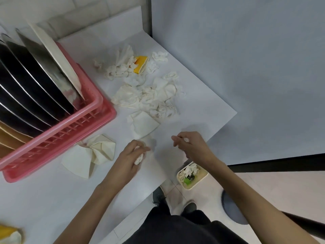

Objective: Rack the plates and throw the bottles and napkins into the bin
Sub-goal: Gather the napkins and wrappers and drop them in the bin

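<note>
White table (44, 199): one rack (58, 138), one bin (198, 183)

Crumpled paper napkins (149, 95), plastic rack (73, 136)

The rack (98, 110) is showing pink, its plates (35, 76) are gleaming black, silver and cream, the napkins (149, 97) are lying white, one scrap (140, 65) is glowing orange-yellow

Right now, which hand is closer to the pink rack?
Left. The left hand is just right of the rack; the right hand is farther right still.
</note>
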Demonstrator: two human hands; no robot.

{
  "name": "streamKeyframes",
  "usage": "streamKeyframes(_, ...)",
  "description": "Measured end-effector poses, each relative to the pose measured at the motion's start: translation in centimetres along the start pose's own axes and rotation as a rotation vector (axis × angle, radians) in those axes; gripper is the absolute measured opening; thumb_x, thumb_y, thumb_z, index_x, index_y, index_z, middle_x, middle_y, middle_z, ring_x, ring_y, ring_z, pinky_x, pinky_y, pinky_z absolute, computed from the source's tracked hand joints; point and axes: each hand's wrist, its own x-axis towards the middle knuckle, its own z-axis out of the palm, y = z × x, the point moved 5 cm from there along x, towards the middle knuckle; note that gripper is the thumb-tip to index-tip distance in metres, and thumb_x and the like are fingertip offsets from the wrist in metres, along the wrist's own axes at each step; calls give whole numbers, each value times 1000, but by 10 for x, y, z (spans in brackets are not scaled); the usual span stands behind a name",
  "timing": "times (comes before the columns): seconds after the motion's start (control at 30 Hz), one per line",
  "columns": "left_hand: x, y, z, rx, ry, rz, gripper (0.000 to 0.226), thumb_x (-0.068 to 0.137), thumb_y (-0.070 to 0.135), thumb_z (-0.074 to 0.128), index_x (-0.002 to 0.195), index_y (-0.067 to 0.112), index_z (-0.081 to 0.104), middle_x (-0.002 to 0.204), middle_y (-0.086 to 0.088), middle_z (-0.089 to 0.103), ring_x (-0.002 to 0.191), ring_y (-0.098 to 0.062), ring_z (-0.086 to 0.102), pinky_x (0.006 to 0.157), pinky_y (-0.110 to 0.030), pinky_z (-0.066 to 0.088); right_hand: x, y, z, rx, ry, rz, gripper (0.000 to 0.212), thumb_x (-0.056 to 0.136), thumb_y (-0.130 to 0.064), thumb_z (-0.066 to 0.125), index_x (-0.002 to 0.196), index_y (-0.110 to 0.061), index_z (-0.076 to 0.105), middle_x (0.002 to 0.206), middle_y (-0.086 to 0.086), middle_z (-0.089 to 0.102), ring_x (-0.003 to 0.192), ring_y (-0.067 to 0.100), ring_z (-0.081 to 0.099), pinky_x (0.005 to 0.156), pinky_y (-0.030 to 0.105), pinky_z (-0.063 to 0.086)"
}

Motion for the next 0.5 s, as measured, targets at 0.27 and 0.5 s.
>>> streamKeyframes(0.27,6,48,20,-656,111,-323,26,101,0,47,102,11,70,88,-2,68,75,-20,64,61,-30,55,-44,42,-14,47,66,82,51,101,-44,45,57,-19,38,52,-3,32,50,15,29,55,33,27)
streamKeyframes(0.5,-13,108,78,-656,-117,-314,24,105,24,46,89,19,64,67,0,47,55,-12,38,50,-25,32,-119,102,-43,80,223,204,56,95,-46,56,53,-10,52,49,9,44,44,15,43,52,25,39)
